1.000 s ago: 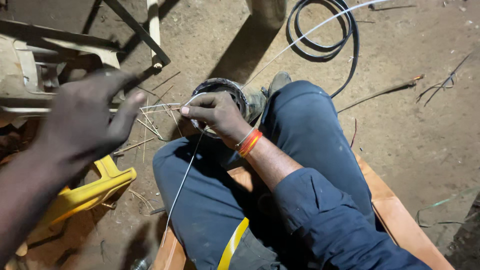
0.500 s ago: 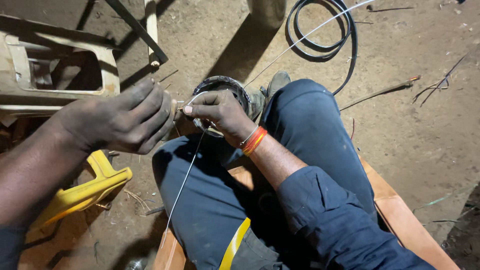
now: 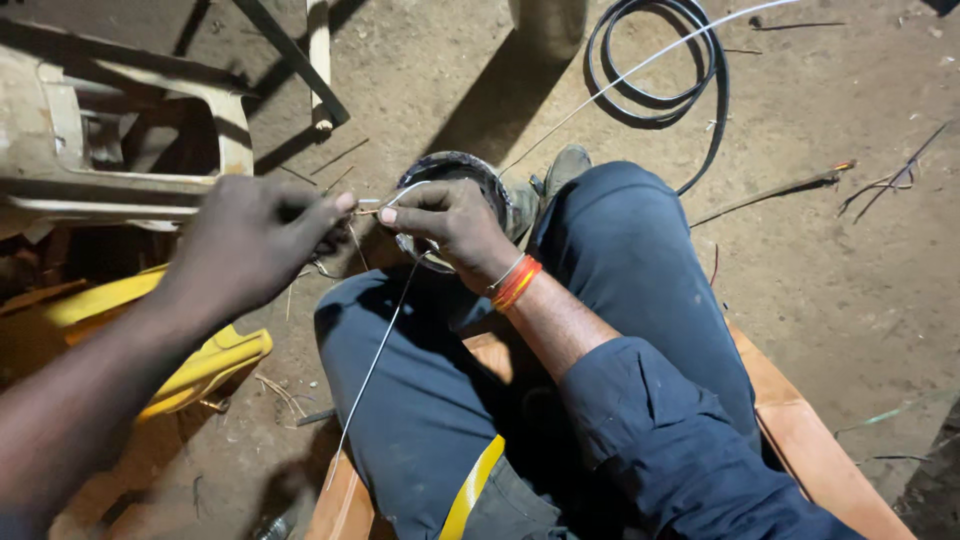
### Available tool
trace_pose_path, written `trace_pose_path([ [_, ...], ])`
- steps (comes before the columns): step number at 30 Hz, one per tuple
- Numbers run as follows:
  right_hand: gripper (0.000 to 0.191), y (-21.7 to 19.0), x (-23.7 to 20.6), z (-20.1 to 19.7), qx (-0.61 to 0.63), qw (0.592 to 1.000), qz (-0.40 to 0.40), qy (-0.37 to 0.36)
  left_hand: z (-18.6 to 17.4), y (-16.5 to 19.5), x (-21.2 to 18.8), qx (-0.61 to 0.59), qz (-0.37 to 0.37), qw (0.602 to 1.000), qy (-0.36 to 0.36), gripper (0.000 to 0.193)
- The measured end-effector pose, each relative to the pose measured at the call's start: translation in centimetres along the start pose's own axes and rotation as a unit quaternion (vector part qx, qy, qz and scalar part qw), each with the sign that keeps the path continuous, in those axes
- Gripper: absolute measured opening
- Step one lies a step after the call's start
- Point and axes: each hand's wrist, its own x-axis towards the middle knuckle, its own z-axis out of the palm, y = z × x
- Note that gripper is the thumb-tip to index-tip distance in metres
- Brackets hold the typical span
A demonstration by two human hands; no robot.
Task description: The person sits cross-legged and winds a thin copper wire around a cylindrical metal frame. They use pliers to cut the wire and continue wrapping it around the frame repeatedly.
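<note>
- Dusty packed earth is filling the background, with a black hose coil (image 3: 655, 60) lying beyond the person's blue-trousered knee (image 3: 620, 230) and dry twigs scattered to the side of it.
- Serving as the landmark, a round dark wound core (image 3: 450, 175) is sitting on the ground just beyond the knees, beside a grey shoe (image 3: 560, 170).
- Directly in front of that core, the right hand (image 3: 450, 225) is pinching a thin pale wire (image 3: 375, 360); its grip is clenched on the wire between thumb and forefinger.
- Just left of the core, the left hand (image 3: 255, 245) is closing its fingertips on a short wire end (image 3: 365, 207) that is bridging the two hands; its grip looks clenched too, though the fingertips are partly hiding the contact.
- Judging by the pose, the step in hand seems to be feeding or twisting the wire at the core's near rim.
- Any next move would call for keeping the strand taut and guiding it with small fingertip motions, since it is thin and springy and could kink.
- From the core, the wire's long axis is running diagonally down toward the near left, over the thigh, its free end pointing toward the wooden seat (image 3: 800, 430).
- Farther left of the core, a yellow plastic piece (image 3: 210, 365) and a pale overturned frame (image 3: 120, 130) are resting.
</note>
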Motion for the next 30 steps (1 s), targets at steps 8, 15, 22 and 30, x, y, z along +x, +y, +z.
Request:
trace_pose_path([
  [8, 0.018, 0.4, 0.1, 0.0, 0.026, 0.999, 0.021, 0.009, -1.9, -0.8, -0.4, 0.506, 0.572, 0.598, 0.243, 0.029],
  [15, 0.02, 0.3, -0.1, -0.3, 0.052, 0.998, 0.036, -0.004, -1.2, -1.7, 2.7, 0.526, 0.641, 0.512, 0.225, 0.022],
  [22, 0.02, 0.3, 0.0, -0.1, -0.029, 1.0, 0.002, 0.002, 1.8, -0.8, -0.2, 0.047, 0.156, 0.983, 0.083, 0.019],
  [30, 0.019, 0.2, 0.0, 0.2, 0.014, 1.0, 0.022, 0.004, 0.4, 0.9, -1.3, -0.018, -0.033, 0.998, 0.049, 0.024],
])
